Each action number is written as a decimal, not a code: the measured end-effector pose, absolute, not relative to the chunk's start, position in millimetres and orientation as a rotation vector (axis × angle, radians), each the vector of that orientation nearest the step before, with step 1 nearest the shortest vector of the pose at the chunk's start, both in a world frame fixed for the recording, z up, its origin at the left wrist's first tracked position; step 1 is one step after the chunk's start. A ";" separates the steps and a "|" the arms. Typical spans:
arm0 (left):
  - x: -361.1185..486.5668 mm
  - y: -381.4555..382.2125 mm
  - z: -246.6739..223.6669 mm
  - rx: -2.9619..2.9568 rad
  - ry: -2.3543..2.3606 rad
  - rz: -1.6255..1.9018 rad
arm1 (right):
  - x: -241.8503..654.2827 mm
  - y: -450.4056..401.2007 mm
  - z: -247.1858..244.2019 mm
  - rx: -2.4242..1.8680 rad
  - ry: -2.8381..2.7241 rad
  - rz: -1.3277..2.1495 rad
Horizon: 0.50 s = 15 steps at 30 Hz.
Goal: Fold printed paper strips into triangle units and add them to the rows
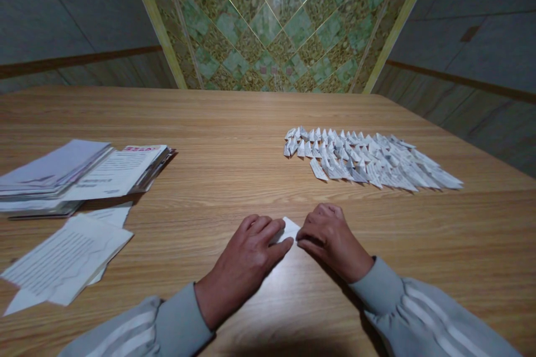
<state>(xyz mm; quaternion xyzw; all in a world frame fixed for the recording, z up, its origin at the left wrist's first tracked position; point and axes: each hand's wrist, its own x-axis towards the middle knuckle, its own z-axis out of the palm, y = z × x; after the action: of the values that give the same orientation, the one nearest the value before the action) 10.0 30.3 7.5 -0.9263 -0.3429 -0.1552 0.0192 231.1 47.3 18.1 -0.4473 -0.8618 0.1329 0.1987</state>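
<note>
A small folded piece of white paper (290, 228) lies on the wooden table between my two hands. My left hand (256, 248) rests over its left part, fingers curved and thumb along the near edge, covering much of it. At the paper's right corner, my right hand (329, 237) has its fingers curled in, with thumb and forefinger pinching that corner. Both palms face down, and the undersides of the fingers are hidden.
Several rows of small folded paper boats (355, 156) stand at the back right of the table (218, 122). On the left is a stack of papers and booklets (113, 173), with loose printed sheets (71, 256) nearer. A tiled wall (268, 22) rises beyond.
</note>
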 end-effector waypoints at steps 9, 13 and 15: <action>3.5 33.5 7.3 -2.855 -1.093 -0.541 | 239.8 50.4 11.5 -1.265 -2.423 0.488; 4.2 34.8 6.3 -2.818 -1.091 -0.534 | 234.0 47.1 13.5 -1.218 -2.461 0.433; 4.8 34.4 5.3 -2.798 -1.141 -0.557 | 229.6 44.9 15.1 -1.172 -2.478 0.369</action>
<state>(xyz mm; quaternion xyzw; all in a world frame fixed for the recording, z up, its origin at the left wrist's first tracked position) 4.8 34.4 5.3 -0.9100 -0.3712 -0.1813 0.0345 229.6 44.9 15.1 -0.4163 -0.8802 0.1310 0.1866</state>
